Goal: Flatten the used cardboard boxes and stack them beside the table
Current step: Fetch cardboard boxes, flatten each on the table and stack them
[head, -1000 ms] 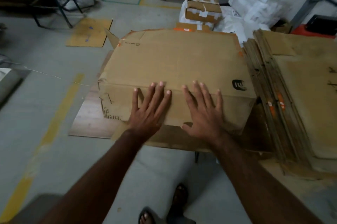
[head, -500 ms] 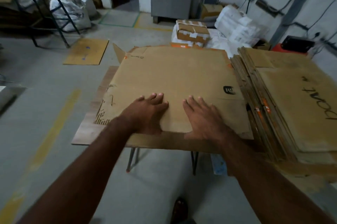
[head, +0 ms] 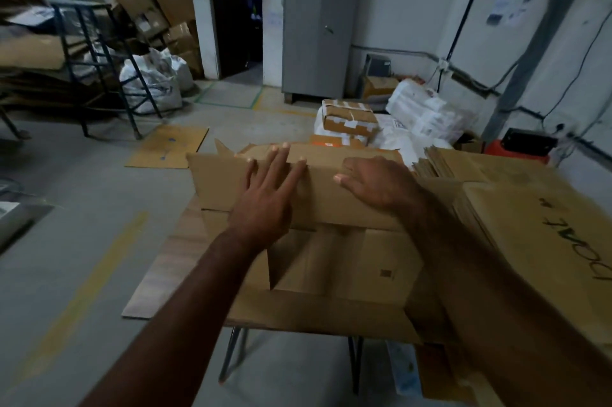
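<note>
**Both hands on the far fold of a box on the table**

A used cardboard box (head: 318,207) lies across the table (head: 155,277), its near flaps spread flat toward the person and its far panel raised as a ridge. That is probably why both hands sit so far forward: the near part already lies low, and the ridge is what remains to press down.

The left hand (head: 265,201) lies flat on the raised panel, its fingers (head: 281,158) straight and slightly spread, tips reaching the top edge. They press, not grip. The right hand (head: 377,184) rests on the same panel with its thumb toward the left hand; whether its fingers curl over the far edge I cannot tell.

Just right of the box, a stack of flattened boxes (head: 530,234) appears to rest partly on the table, so sheets may be gathering there first.
</note>
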